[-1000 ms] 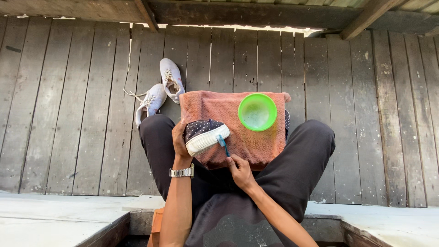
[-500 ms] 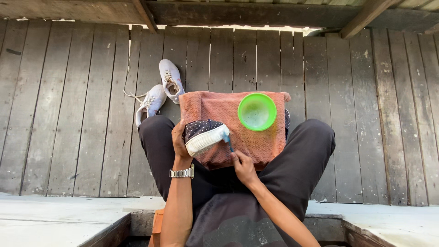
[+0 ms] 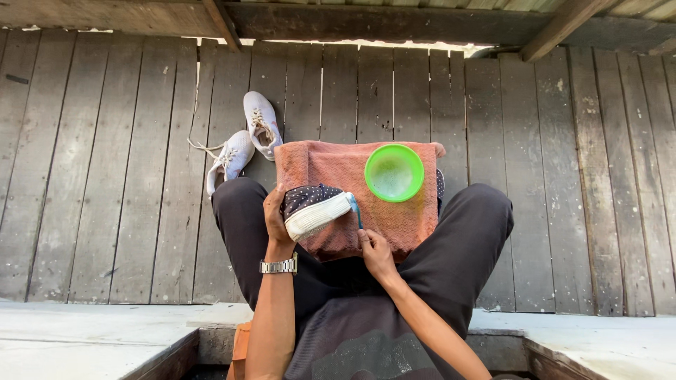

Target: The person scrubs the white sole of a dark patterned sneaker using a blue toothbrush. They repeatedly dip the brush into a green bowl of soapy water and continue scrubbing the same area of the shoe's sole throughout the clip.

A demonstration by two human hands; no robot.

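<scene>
Left hand [image 3: 276, 214] has its fingers clamped round the dotted dark shoe [image 3: 315, 209], sole tipped up toward the blue toothbrush [image 3: 356, 210] pinched in the right hand's [image 3: 375, 252] fingers; towel [image 3: 331, 165] underneath catches drips, green bowl [image 3: 393, 172] just beyond.

A floor of weathered grey wooden planks [image 3: 91, 176] runs away from the viewer, with narrow gaps between the boards. Two white lace-up sneakers [image 3: 243, 144] lie directly on it, touching each other at an angle, laces trailing to the left. A seated person's lap carries a salmon-pink towel [image 3: 331, 169], and a round green bowl [image 3: 393, 172] rests on that towel.
</scene>
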